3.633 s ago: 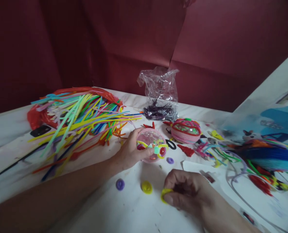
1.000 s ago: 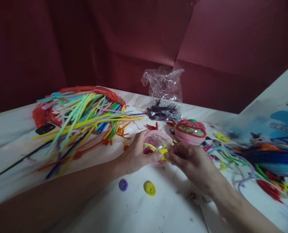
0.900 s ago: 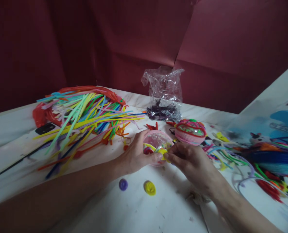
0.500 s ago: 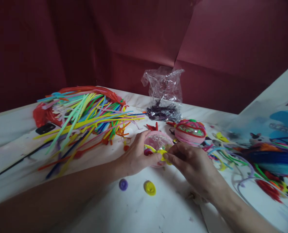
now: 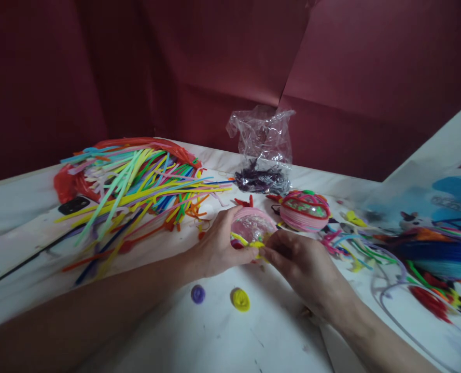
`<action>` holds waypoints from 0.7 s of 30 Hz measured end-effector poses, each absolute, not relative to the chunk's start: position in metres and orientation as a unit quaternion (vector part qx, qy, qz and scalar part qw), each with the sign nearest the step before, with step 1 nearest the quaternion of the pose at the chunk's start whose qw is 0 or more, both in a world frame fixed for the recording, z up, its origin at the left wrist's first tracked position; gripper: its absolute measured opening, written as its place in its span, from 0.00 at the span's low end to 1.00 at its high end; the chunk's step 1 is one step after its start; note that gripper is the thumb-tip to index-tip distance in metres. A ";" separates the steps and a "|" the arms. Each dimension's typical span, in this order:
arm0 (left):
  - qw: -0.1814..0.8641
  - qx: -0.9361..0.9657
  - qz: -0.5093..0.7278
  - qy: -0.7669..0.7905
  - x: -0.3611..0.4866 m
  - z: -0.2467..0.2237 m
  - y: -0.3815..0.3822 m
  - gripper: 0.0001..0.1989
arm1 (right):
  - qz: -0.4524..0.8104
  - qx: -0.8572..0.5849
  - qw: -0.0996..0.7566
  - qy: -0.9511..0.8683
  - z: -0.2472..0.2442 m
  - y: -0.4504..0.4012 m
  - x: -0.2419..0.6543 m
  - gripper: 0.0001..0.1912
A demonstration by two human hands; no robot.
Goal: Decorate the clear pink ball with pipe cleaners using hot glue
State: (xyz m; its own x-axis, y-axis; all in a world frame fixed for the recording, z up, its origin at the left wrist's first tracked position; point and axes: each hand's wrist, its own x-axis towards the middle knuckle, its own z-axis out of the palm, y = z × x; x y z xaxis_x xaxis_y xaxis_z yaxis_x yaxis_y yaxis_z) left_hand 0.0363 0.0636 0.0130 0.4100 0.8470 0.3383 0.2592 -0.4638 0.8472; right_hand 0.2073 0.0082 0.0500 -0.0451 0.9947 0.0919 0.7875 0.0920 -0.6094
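A round pink piece (image 5: 253, 223) with a clear, shiny top sits between my hands. My left hand (image 5: 218, 248) grips its left side, with the thumb along the front edge against a yellow fuzzy piece (image 5: 256, 245). Thumb and fingers of my right hand (image 5: 304, 264) pinch at the right end of that yellow piece. Nearer to me on the table lie a purple coil (image 5: 198, 294) and a yellow coil (image 5: 240, 299).
Many coloured pipe cleaners (image 5: 137, 181) spread at the left beside a phone (image 5: 28, 241). Behind stands a clear plastic bag (image 5: 263, 150) with dark strands. A decorated pink ball (image 5: 305, 211) and loose strands lie right, near a blue bundle (image 5: 440, 254).
Both hands stay at the pink piece. The right fingertips have shifted slightly left and down, and the yellow piece is now partly covered by the fingers.
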 end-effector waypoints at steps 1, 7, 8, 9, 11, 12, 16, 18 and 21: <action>0.360 0.763 0.390 0.369 0.036 0.013 0.065 0.44 | 0.205 -0.643 0.257 -0.692 0.050 0.008 0.207 0.12; 0.350 0.788 0.379 0.337 0.033 0.001 0.077 0.52 | 0.226 -0.634 0.288 -0.681 0.050 0.010 0.206 0.12; 0.350 0.788 0.382 0.333 0.033 -0.001 0.079 0.52 | 0.228 -0.631 0.297 -0.680 0.050 0.010 0.206 0.12; 0.349 0.788 0.386 0.329 0.034 -0.001 0.080 0.52 | 0.228 -0.627 0.304 -0.680 0.050 0.011 0.206 0.11; 0.349 0.789 0.388 0.323 0.035 0.001 0.082 0.51 | 0.228 -0.620 0.318 -0.680 0.050 0.012 0.208 0.11; 0.353 0.789 0.387 0.321 0.035 0.004 0.082 0.50 | 0.228 -0.617 0.323 -0.680 0.050 0.013 0.209 0.11; 0.396 0.773 0.380 0.319 0.033 0.014 0.079 0.46 | 0.230 -0.600 0.340 -0.687 0.048 0.014 0.213 0.12; 0.407 0.765 0.385 0.317 0.033 0.015 0.078 0.44 | 0.226 -0.590 0.346 -0.693 0.047 0.014 0.214 0.13; 0.396 0.764 0.392 0.325 0.034 0.009 0.078 0.45 | 0.206 -0.579 0.346 -0.709 0.046 0.013 0.212 0.12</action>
